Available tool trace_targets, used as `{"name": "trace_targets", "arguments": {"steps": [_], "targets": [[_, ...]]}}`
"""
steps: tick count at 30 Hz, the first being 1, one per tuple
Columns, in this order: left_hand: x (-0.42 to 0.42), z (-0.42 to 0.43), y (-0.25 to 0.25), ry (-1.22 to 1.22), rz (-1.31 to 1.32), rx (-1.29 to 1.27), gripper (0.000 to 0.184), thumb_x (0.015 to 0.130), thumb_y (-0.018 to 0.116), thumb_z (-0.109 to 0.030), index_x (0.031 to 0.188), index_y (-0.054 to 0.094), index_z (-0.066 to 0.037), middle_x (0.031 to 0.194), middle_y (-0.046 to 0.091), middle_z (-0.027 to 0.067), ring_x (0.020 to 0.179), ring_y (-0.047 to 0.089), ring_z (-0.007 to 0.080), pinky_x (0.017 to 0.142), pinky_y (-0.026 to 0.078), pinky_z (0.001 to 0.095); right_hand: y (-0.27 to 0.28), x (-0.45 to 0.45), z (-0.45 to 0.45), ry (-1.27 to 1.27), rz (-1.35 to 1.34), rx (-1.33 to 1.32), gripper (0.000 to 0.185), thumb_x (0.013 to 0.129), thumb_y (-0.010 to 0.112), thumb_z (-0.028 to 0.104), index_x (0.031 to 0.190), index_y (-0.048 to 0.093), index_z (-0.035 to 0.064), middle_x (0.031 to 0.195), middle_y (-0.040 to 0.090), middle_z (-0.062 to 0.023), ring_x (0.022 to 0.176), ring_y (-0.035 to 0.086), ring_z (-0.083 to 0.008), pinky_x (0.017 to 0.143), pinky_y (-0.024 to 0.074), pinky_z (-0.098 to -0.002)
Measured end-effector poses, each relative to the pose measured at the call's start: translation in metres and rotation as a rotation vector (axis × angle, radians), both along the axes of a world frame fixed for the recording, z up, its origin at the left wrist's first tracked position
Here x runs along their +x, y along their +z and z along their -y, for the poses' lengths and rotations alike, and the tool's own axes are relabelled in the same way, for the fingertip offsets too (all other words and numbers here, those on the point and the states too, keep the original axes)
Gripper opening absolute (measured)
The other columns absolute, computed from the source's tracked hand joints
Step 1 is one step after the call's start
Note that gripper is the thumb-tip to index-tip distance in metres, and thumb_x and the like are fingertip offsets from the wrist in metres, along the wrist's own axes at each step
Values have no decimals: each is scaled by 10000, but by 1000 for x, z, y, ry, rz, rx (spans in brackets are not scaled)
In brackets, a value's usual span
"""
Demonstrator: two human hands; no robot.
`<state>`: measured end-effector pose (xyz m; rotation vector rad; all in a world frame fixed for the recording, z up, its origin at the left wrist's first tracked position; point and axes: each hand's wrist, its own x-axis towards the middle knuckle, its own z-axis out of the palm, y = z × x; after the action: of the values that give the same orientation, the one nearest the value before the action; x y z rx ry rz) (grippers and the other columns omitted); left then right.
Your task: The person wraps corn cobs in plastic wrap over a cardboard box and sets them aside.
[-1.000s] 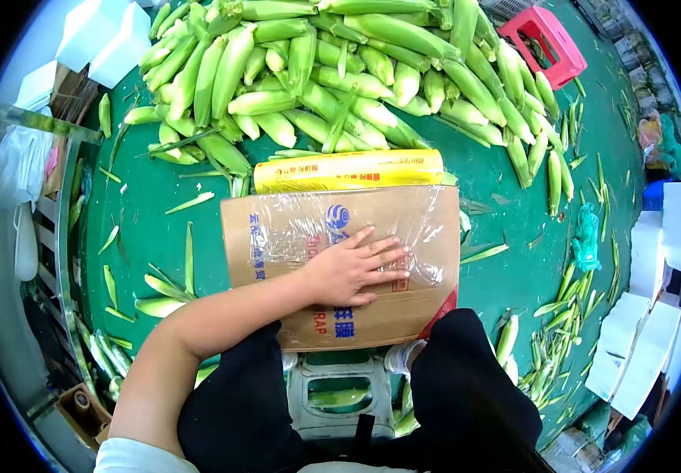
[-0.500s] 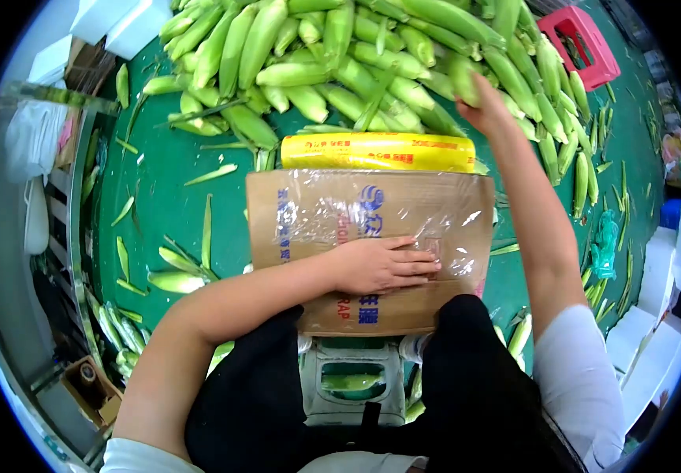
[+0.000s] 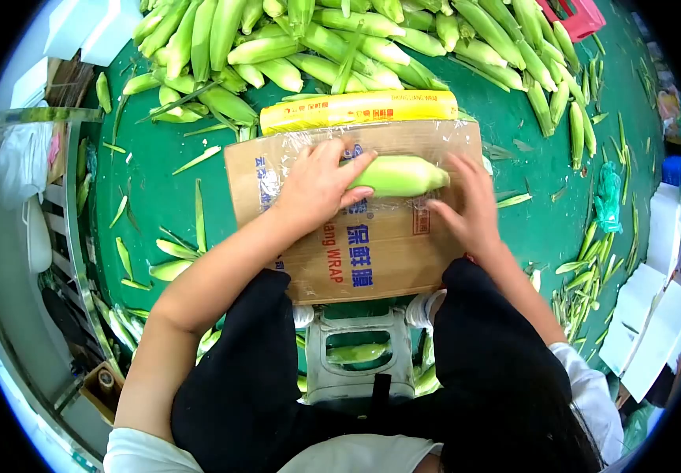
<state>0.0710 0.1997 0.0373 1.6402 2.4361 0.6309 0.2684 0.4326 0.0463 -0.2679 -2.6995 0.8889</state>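
A green ear of corn (image 3: 397, 176) in its husk lies crosswise over the cardboard box (image 3: 301, 268) on my lap. My left hand (image 3: 318, 180) holds its left end, thumb below and fingers above. Around the right tip, my right hand (image 3: 473, 206) has its fingers apart, slightly blurred; any contact with the corn is hard to make out. Clear plastic film (image 3: 293, 146) covers the upper part of the box. Just beyond its far edge is a yellow printed roll of cling film (image 3: 356, 110).
A large heap of husked corn ears (image 3: 340, 47) fills the far side of the green floor (image 3: 159, 165). Loose husk leaves (image 3: 585, 296) lie at the right. A pink stool (image 3: 581, 20) stands at the far right; a grey stool (image 3: 356, 378) is beneath me.
My right hand has come back from the heap to the box, and the ear it gripped now lies there. My left hand has moved from flat on the box to the ear's left end.
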Motion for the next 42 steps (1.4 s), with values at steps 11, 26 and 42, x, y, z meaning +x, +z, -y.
{"name": "trace_targets", "arguments": {"steps": [11,26,42], "targets": [[-18,-10,1,14,54,24,324,949,690,-385,1077,612,-98,1006,628,107,1007,630,327,881,436,450,-6,31,-42,-206,-106,288,183,839,674,-69,977,651,50,927,687,-128,839,683,-313,681,558,-416],[1,124,3,64,-3,137,460,767,855,-311,1082,611,-80,1118,656,107,1020,604,330,905,443,472,-6,-74,45,339,80,383,769,744,847,373,1450,584,220,1353,601,-80,1177,583,-300,989,467,-434],[2,90,31,-116,479,70,96,972,653,-101,1051,636,-49,948,698,146,876,711,353,757,571,437,16,-23,34,548,296,110,651,823,782,427,1439,611,306,1198,639,-107,1040,620,-328,911,518,-434]]}}
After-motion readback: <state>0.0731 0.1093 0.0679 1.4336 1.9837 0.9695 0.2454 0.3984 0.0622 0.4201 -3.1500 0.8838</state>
